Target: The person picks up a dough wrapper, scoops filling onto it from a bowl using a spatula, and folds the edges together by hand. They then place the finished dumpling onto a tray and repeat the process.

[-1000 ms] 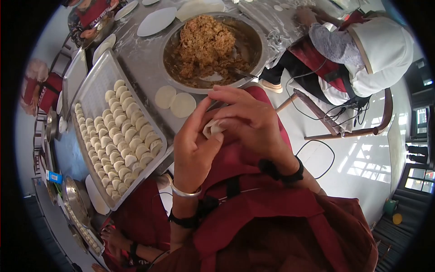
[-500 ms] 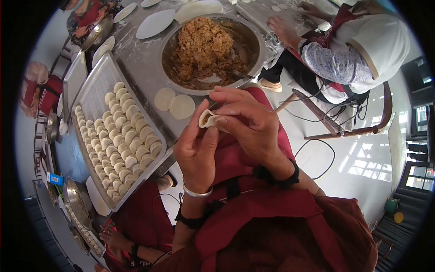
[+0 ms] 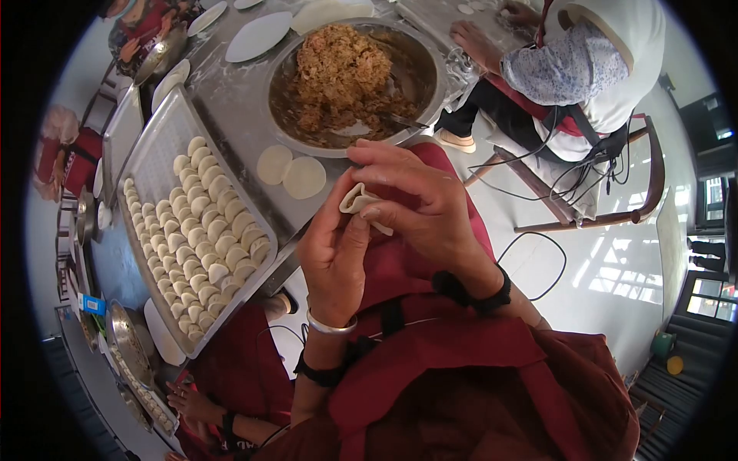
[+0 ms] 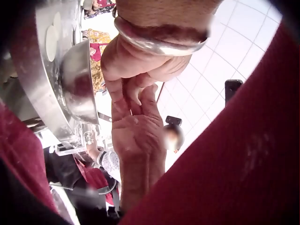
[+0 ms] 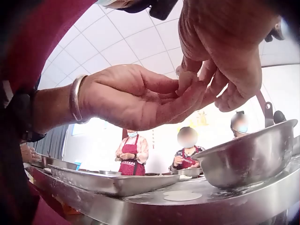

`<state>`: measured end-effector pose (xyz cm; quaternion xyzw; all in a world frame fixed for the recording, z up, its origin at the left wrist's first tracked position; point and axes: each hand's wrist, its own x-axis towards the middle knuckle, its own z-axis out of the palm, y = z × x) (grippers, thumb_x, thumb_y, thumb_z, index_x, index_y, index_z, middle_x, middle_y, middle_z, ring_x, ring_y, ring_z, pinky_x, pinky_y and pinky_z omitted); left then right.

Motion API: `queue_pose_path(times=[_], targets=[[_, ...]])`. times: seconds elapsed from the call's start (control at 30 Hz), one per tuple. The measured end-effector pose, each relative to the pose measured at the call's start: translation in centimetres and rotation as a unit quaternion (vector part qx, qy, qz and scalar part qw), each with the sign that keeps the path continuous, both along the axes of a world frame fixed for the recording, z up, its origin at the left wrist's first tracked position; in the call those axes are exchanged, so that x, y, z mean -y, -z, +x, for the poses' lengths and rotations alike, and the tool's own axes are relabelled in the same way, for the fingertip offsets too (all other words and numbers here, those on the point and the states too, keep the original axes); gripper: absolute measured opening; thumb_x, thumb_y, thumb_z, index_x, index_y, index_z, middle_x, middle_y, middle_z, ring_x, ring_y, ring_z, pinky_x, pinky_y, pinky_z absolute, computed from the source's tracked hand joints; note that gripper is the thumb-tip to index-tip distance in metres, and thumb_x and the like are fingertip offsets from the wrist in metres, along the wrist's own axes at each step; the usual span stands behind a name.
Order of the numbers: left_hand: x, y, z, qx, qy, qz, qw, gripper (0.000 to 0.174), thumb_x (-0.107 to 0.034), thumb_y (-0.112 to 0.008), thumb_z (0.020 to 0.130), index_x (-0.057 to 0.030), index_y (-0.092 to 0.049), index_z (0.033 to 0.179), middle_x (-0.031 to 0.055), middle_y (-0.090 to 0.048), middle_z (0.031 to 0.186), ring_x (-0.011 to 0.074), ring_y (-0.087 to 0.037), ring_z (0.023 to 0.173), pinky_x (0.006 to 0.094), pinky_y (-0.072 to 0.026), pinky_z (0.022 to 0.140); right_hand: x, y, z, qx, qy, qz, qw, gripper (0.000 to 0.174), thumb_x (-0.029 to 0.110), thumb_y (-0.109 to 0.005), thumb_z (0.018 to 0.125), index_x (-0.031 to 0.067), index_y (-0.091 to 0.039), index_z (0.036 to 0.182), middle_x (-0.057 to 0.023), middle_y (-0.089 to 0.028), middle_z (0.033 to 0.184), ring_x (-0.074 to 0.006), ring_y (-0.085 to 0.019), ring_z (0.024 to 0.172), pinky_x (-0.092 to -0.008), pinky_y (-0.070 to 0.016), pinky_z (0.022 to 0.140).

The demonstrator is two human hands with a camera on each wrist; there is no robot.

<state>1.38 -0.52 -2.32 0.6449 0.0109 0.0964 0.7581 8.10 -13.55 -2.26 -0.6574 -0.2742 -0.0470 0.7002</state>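
A folded dough wrapper point(image 3: 360, 201) is pinched between both hands in front of the red apron, its upper edge partly parted. My left hand point(image 3: 336, 265) holds it from below with thumb and fingers; my right hand point(image 3: 430, 207) pinches its other side, thumb against the dough. In the left wrist view the left hand point(image 4: 145, 61) and right hand point(image 4: 140, 136) meet at the fingertips, which hide most of the dough. The right wrist view shows the left hand point(image 5: 126, 96) touching the right hand point(image 5: 225, 42). Two flat wrappers point(image 3: 304, 177) lie on the metal table.
A steel bowl point(image 3: 432, 100) of filling with a spoon stands beyond the hands. At left, a metal tray point(image 3: 270, 256) holds rows of dumplings. White plates point(image 3: 259, 37) lie at the back. A person in white point(image 3: 569, 69) sits at right by a wooden chair point(image 3: 653, 173).
The wrapper came up into view between the fingers, showing filling, and its edges have since drawn closer together. The seated person at right reached toward the table and leaned forward.
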Motion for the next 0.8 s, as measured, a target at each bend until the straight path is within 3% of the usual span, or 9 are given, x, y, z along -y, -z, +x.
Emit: queue_pose_path(times=[0.3,0.47,0.57,0.7,0.8], targets=[[0.4,-0.8,0.2,-0.05,0.038,-0.022,0.998,0.05,-0.005,-0.049,0.1,0.0085,-0.033,0.145,0.0145,-0.057,0.126,0.0155,-0.06,0.107,0.0269,-0.0522,0.088,0.1,1.0,0.6,0.188,0.064,-0.1,0.975,0.023,0.003,-0.077,0.069,0.0035,-0.07,0.091,-0.0106,-0.069,0.11,-0.0327,-0.061,0.114,-0.0402,-0.0533,0.09],[-0.3,-0.5,0.2,-0.063,0.069,0.041,0.995,0.052,0.001,-0.049,0.097,0.0078,-0.032,0.146,0.0148,-0.056,0.126,0.0158,-0.059,0.109,0.0271,-0.0521,0.089,0.8,1.2,0.9,0.185,0.042,-0.118,0.975,0.026,0.005,-0.077,0.069,0.0034,-0.07,0.094,-0.0109,-0.069,0.114,-0.033,-0.06,0.117,-0.0405,-0.0519,0.092],[-0.2,-0.7,0.1,-0.087,0.053,-0.008,0.995,0.055,0.002,-0.053,0.094,0.0072,-0.035,0.145,0.0117,-0.062,0.116,0.0124,-0.06,0.1,0.0248,-0.0495,0.085,1.1,0.8,0.9,0.114,0.001,-0.089,0.989,0.031,0.009,-0.079,0.07,0.0025,-0.071,0.1,-0.0124,-0.066,0.121,-0.0339,-0.055,0.124,-0.04,-0.0506,0.095],[0.2,-1.4,0.1,-0.067,0.08,-0.041,0.994,0.057,0.005,-0.051,0.093,0.0062,-0.032,0.146,0.0123,-0.059,0.119,0.0137,-0.06,0.102,0.0262,-0.0502,0.085,1.3,-0.4,0.5,0.02,-0.073,-0.053,0.996,0.041,0.012,-0.079,0.072,0.002,-0.07,0.111,-0.0137,-0.061,0.13,-0.034,-0.046,0.134,-0.0424,-0.0451,0.102],[0.4,-1.7,0.2,-0.067,0.083,-0.035,0.994,0.057,0.006,-0.048,0.092,0.0067,-0.032,0.146,0.0133,-0.056,0.122,0.0143,-0.059,0.103,0.027,-0.0503,0.085,1.2,0.2,0.7,0.029,-0.103,-0.031,0.994,0.035,0.009,-0.079,0.072,0.0016,-0.071,0.105,-0.0133,-0.063,0.127,-0.0341,-0.044,0.135,-0.0445,-0.0422,0.105]])
